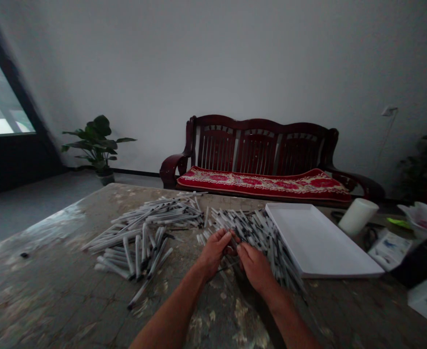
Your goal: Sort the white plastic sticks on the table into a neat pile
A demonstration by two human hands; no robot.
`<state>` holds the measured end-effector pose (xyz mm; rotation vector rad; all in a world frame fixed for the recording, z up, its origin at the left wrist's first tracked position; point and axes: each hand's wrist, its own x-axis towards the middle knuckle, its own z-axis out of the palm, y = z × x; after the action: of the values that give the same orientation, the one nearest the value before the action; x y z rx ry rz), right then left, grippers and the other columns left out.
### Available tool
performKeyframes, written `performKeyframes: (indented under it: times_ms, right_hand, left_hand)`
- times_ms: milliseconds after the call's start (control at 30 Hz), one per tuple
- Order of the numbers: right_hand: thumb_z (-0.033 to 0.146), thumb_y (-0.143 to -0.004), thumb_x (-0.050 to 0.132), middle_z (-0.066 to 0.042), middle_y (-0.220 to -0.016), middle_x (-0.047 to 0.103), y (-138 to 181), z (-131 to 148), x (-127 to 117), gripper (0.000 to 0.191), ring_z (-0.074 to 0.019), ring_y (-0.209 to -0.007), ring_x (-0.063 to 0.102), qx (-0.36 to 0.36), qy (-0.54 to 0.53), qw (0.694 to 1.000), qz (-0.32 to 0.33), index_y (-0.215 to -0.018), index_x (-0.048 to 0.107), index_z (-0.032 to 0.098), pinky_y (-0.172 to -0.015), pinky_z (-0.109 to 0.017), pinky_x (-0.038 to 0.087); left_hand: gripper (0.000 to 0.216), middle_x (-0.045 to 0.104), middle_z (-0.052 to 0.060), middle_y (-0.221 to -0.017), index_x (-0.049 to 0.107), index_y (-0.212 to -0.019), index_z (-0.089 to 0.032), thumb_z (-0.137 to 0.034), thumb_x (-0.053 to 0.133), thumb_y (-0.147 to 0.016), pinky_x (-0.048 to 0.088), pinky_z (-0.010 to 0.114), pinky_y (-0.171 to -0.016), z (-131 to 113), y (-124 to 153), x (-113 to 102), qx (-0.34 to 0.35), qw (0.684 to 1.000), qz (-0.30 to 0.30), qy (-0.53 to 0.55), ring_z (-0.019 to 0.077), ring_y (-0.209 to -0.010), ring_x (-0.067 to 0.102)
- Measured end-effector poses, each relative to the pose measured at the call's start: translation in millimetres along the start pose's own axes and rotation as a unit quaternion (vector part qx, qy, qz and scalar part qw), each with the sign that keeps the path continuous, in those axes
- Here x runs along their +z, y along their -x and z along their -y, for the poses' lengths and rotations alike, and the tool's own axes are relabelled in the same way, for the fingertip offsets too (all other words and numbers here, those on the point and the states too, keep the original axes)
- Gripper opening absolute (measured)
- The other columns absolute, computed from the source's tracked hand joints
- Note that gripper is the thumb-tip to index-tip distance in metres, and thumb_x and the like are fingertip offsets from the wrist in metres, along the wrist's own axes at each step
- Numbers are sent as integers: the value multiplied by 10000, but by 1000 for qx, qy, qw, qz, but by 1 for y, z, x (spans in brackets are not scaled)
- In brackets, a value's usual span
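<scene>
Head view: left hand [213,249] and right hand [253,261] nearly meet, fingertips narrow, seemingly pinching slim piece [234,239], too dim to identify. Pen-like tubes [252,225] just beyond fingers; white tray [326,242] farther right. Best: light pinch, wrists steady, piece clear of tubes.

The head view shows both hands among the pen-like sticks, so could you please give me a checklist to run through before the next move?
1. Both hands visible: ok; the left hand and right hand are close together.
2. Item at the fingertips identified: cannot tell; too dim and partly covered.
3. Left pile of sticks aligned: not ok; they point several ways.
4. Right pile of sticks fully visible: not ok; the hands cover part.
5. White tray open side up: ok.
</scene>
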<state>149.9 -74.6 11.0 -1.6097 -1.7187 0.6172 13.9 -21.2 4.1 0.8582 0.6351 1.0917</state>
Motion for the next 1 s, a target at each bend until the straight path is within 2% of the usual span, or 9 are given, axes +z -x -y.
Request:
performKeyframes:
  times_ms: [133, 300, 400, 533, 633, 700, 767, 900, 1000]
  right_hand:
    - [356, -970, 352, -17, -747, 679, -2, 0, 3, 340, -157, -707, 611, -4, 1, 1000, 3, -785, 600, 216, -615, -232, 362]
    - [289, -986, 441, -46, -792, 707, 6, 13, 3, 273, -171, -751, 640, -44, 237, 967, -82, -813, 638, 214, -636, -252, 327]
    - [255, -971, 493, -43, -816, 706, 10, 17, 0, 226, -176, -798, 643, -88, 287, 946, -125, -803, 639, 214, -679, -257, 345]
    - [263, -961, 500, -46, -890, 723, 5, 7, -2, 178, -192, -847, 659, -68, 253, 954, -145, -919, 668, 220, -728, -271, 392]
    - [285, -949, 470, -93, -1041, 718, -1, -5, -3, 260, -223, -961, 654, -55, 199, 962, -176, -1110, 653, 194, -815, -307, 433]
    - [322, -947, 428, -111, -1115, 699, -4, -11, -5, 327, -239, -1032, 637, -57, 141, 968, -201, -1153, 641, 182, -879, -340, 444]
    - [393, -952, 389, -109, -1106, 703, -4, -13, -8, 376, -244, -1027, 639, -39, 59, 974, -215, -1125, 651, 187, -879, -352, 461]
    - [556, -929, 382, -62, -799, 709, -4, -11, -15, 467, -224, -751, 654, 23, -90, 977, -193, -991, 670, 195, -664, -311, 486]
    - [582, -909, 404, -13, -613, 628, -3, -8, -15, 454, -193, -564, 590, 42, -131, 976, -169, -803, 653, 218, -545, -292, 441]
  left_hand:
    - [454, 672, -1, -676, 646, -740, -152, -543, 828, -599, 453, 203, -511, 7, 0, 6, 21, 999, -27, -10, 80, -514, 549]
    - [474, 679, 16, -660, 652, -673, -139, -516, 876, -490, 461, 203, -512, 3, -4, 5, 24, 990, -135, 31, 82, -519, 558]
    - [488, 665, 8, -634, 644, -655, -140, -496, 893, -431, 448, 202, -502, -7, -8, -7, 48, 975, -212, 53, 68, -489, 525]
    - [454, 673, 17, -668, 675, -701, -149, -533, 836, -520, 416, 211, -503, -13, -10, -18, 81, 977, -198, -16, 85, -515, 518]
    - [368, 669, 17, -669, 731, -798, -179, -519, 752, -658, 408, 234, -555, -9, -8, -18, 123, 966, -180, -141, 126, -575, 545]
    - [251, 692, 31, -735, 759, -837, -220, -443, 719, -728, 438, 271, -659, -6, -4, -17, 184, 932, -166, -265, 175, -697, 589]
    - [148, 708, 47, -815, 775, -859, -260, -356, 706, -769, 442, 310, -765, -5, 1, -17, 246, 873, -131, -399, 220, -830, 599]
    - [166, 702, 66, -863, 773, -967, -294, -309, 650, -857, 421, 327, -810, -5, 8, -18, 304, 760, -33, -573, 233, -886, 576]
    - [192, 701, 71, -875, 765, -1008, -299, -336, 615, -895, 416, 327, -803, -3, 9, -19, 322, 721, -7, -613, 228, -878, 569]
